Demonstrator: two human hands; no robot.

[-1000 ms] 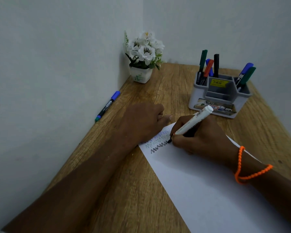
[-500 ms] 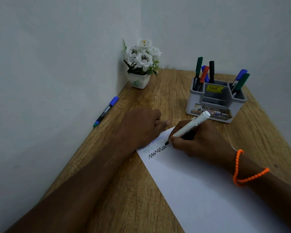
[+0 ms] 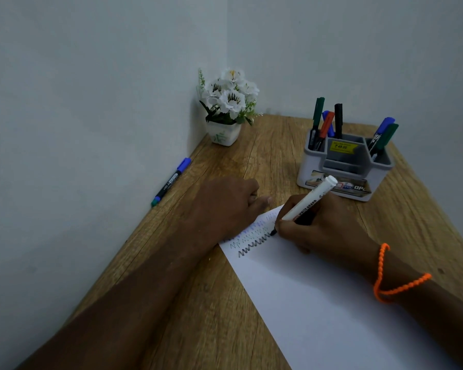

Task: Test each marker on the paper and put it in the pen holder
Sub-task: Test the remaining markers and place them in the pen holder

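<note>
My right hand [image 3: 322, 231] grips a white whiteboard marker [image 3: 309, 201], its black tip touching the white paper [image 3: 332, 311] at the end of a black zigzag line [image 3: 254, 243]. Fainter blue and green scribbles lie just above that line. My left hand [image 3: 225, 206] rests on the paper's far left corner, fingers curled under, pinning it to the table. The grey pen holder [image 3: 344, 166] stands behind my right hand with several markers upright in its two outer compartments. A blue-capped marker [image 3: 171, 181] lies on the table along the left wall.
A small white pot of white artificial flowers [image 3: 229, 108] sits in the far corner. Walls close off the wooden table [image 3: 273, 145] on the left and at the back. An orange cord bracelet [image 3: 390, 279] circles my right wrist.
The black zigzag line has grown longer toward the right as my right hand moved the marker along it. My left hand has stayed on the paper.
</note>
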